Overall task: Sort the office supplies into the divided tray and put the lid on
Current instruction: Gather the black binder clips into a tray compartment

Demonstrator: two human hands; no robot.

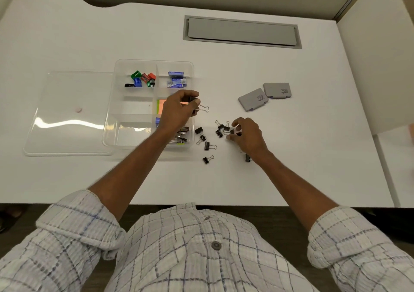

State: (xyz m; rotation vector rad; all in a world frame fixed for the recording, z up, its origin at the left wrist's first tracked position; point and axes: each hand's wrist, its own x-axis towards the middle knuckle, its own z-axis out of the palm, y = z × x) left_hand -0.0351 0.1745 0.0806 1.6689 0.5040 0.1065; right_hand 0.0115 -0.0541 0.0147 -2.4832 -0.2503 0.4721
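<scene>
This looks like an office cubicle: a white desk (291, 168) hemmed by pale partition panels (380, 67) at its far and right edges, with a grey cable hatch (242, 31) set flush near the far edge. Black binder clips (207, 146) lie scattered mid-desk, beside a clear divided tray (154, 61) holding staple boxes (175, 79) and sharpeners (143, 79).
</scene>
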